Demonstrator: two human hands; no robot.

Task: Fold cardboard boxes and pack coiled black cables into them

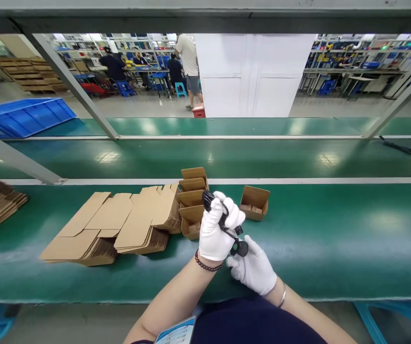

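Over the green tabletop [338, 229], I've got my left hand [217, 234] in a white glove, wrapped tight around a coiled black cable [207, 199], with loops poking out past the fingers. My right hand, gloved too [257, 272], looks to be pinching a round black piece [242, 248] lower down, close beside the left one. Honestly, it's small and half hidden, so I can't say what that piece is or whether it's joined to the cable. As for the step, I'd call it plain in-hand handling, everything held up off the surface. Next move, I reckon, calls for a steady left squeeze so the loops don't spring out, plus a gentle right grip. Beyond the hands, to the right, sits a lone open carton [256, 196]. Near the left hand there's a row of open cartons [191, 184], with flat cardboard stacks [134, 224] beside it.
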